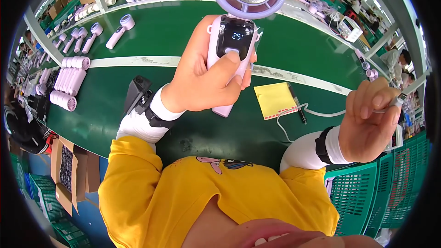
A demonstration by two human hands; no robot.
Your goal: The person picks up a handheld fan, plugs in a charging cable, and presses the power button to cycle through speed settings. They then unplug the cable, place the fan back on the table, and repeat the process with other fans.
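My left hand (202, 80) is wrapped round a lilac handheld fan (236, 32), held up above the green table. Its round head is at the top, with a silver disc in the middle. The dark display on its body is lit, and my left thumb presses on the button below it. Out to the right, my right hand (367, 121) is raised, pinching the plug end (400, 99) of a white cable (317, 113). The cable runs from there back over the table. Between my hands lie a yellow notepad (273, 101) and a black pen (297, 103).
Several lilac fans (71, 78) are stacked at the table's left. Another lilac fan (121, 31) lies beyond the white strip, near more of them. An open cardboard box (69, 172) stands lower left, and a green crate (353, 193) lower right. Metal posts frame the bench.
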